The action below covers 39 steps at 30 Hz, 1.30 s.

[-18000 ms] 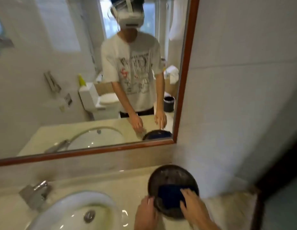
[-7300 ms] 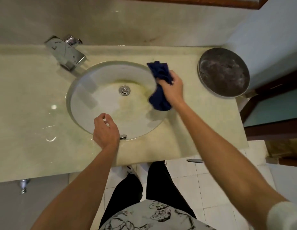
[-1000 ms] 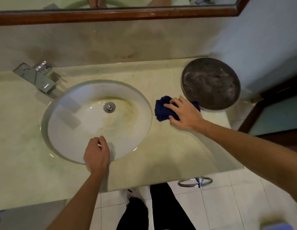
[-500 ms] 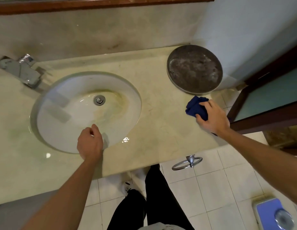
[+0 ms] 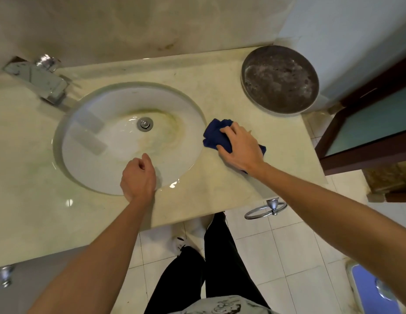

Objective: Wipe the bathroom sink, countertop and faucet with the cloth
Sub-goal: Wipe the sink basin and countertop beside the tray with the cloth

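Down on the desk (image 5: 220, 196), just right of the sink (image 5: 120, 141), the right hand (image 5: 240, 148) presses a bunched dark blue cloth (image 5: 214, 135) flat against the pale stone. Its fingers (image 5: 227, 130) are spread and bent over the top of the cloth, grasping it, and blue folds stick out past the fingertips on the sink side and behind the wrist. The left hand (image 5: 137, 175) rests at the near rim of the sink with its fingers loosely curled and nothing in them. Yellow-green staining rings the drain (image 5: 145, 123) in the white bowl. A chrome faucet (image 5: 38, 80) stands at the back left corner of the bowl. A round dark tray (image 5: 280, 79) sits at the back right of the desk, near the wall. A chrome towel ring (image 5: 264, 209) hangs below the front edge, above the tiled floor (image 5: 288, 252).
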Each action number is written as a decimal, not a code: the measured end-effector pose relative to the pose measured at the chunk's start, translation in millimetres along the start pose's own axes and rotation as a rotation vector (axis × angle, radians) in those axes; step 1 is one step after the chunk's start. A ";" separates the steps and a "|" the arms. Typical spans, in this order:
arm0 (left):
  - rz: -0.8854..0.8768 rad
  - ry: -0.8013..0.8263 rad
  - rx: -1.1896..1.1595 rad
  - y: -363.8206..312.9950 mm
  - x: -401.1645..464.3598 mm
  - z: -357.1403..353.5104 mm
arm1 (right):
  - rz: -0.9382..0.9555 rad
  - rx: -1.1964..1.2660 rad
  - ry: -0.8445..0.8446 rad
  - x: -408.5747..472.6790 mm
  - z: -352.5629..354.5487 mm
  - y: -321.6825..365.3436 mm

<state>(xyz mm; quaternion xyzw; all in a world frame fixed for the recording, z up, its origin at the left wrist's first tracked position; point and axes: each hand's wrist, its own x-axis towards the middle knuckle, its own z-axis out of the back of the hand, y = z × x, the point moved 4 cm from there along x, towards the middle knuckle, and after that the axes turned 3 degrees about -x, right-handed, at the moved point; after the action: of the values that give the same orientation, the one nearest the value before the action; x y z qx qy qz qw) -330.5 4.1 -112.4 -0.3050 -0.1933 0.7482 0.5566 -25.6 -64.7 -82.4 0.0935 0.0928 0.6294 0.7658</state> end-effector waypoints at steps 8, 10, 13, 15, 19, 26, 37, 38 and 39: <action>-0.010 -0.002 -0.044 4.9 0.3 4.0 | 0.065 0.059 0.032 -57.1 -22.1 53.9; -0.027 -0.010 -0.046 4.9 0.3 4.4 | 0.030 0.056 0.022 -53.1 -11.8 20.0; -0.047 -0.007 -0.042 2.4 -0.5 4.0 | -0.113 0.031 -0.017 -57.9 18.3 -50.5; -0.054 -0.001 -0.039 0.9 -0.8 3.4 | -0.228 -0.013 -0.001 -66.9 41.0 -99.4; -0.061 0.007 -0.032 -0.1 0.8 1.3 | -0.361 -0.069 0.081 -92.3 67.4 -163.7; -0.014 0.028 -0.051 0.2 -1.1 1.4 | -0.516 0.071 -0.053 -112.7 43.3 -119.9; 0.381 0.460 -0.578 10.7 23.3 4.2 | -0.636 0.238 -0.163 -93.4 -31.5 116.5; 0.359 0.516 -0.538 11.2 25.5 6.8 | -0.628 0.248 -0.169 -90.9 -36.9 136.2; 0.322 0.572 -0.466 11.8 26.8 9.7 | -0.618 0.261 -0.174 -88.4 -42.3 155.3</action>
<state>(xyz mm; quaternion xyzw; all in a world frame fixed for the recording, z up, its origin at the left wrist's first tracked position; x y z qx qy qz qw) -350.7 26.5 -119.1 -0.6455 -0.1448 0.6469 0.3793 -200.5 -120.8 -80.7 0.2113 0.1309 0.3404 0.9068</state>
